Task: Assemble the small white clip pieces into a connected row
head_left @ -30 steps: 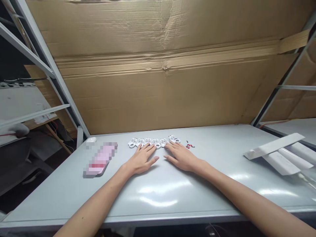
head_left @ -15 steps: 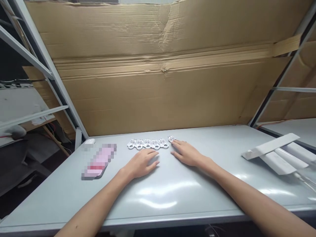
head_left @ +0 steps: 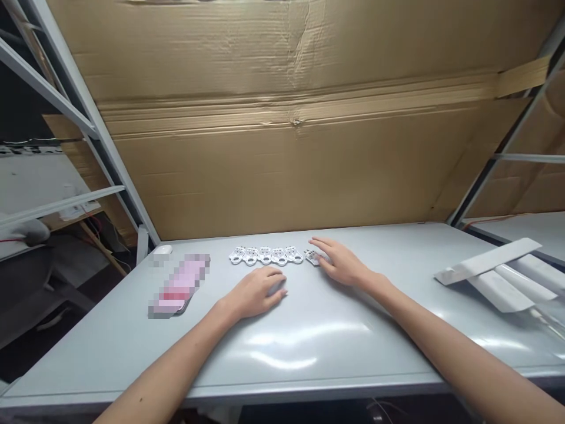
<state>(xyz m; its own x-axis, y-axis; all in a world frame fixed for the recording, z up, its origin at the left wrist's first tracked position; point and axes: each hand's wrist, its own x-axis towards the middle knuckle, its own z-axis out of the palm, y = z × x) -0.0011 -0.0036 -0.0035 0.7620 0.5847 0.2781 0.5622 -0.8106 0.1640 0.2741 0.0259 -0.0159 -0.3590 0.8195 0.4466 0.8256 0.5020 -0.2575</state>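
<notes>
Watch your right fingers [head_left: 320, 242]: they're on that lone white plastic piece [head_left: 311, 257], right by the end of the row of five matching pieces [head_left: 266, 255], so a sloppy slide could knock the row out of line. They're spread fairly wide and touching it, though from up here I can't really tell if you're pinching it. Your left hand [head_left: 256, 293] sits relaxed on the table [head_left: 309, 359], holding nothing, just below the row.

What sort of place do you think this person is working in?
Probably a makeshift workshop or assembly area: a long grey workbench holds a row of small white plastic parts, with a large sheet of corrugated cardboard propped against a metal rack frame behind it.
</notes>
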